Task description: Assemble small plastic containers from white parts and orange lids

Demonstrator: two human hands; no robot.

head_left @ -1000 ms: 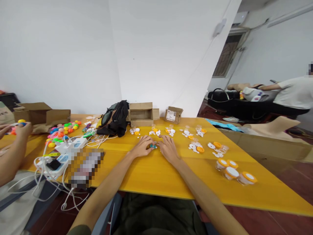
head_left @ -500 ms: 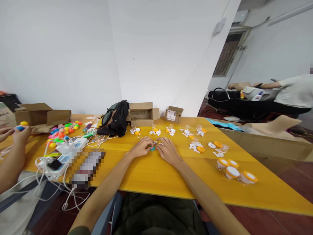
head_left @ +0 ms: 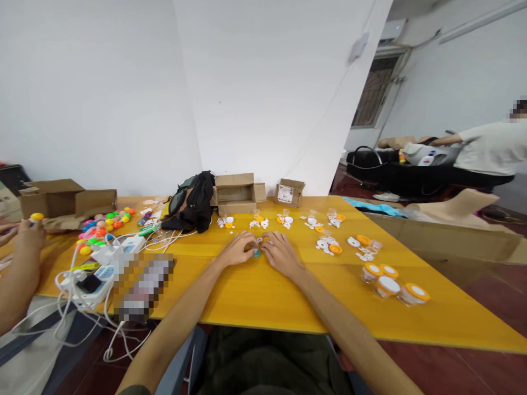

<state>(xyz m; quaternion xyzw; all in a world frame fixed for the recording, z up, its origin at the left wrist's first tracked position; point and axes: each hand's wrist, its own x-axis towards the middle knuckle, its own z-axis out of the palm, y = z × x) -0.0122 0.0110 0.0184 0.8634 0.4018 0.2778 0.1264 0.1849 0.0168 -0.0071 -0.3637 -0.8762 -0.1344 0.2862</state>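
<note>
Over the middle of the table my left hand (head_left: 239, 249) curls its thumb and fingers around a small round teal piece (head_left: 256, 253), perhaps the rim of a clear jar. Close beside it, my right hand (head_left: 282, 253) has its fingers bent and drawn together, tips pointing down at small white pieces (head_left: 259, 240). What those right fingertips pinch is too small to make out. Beyond both hands, small piles of white discs (head_left: 264, 224) lie with orange rings (head_left: 259, 219) and clear jars (head_left: 286, 212).
Several clear jars with orange-and-white lids (head_left: 387, 285) stand at the right. Cardboard boxes (head_left: 236, 206) and a black bag (head_left: 193, 206) are at the back. Left are power strips (head_left: 96, 282), a pixelated phone (head_left: 144, 285), coloured balls (head_left: 102, 222) and a co-worker's hand (head_left: 31, 236).
The view has shifted slightly. My hands stay almost in place, with the left fingers a little more arched over the teal piece. At the left, the co-worker's hand has turned around its ball.
</note>
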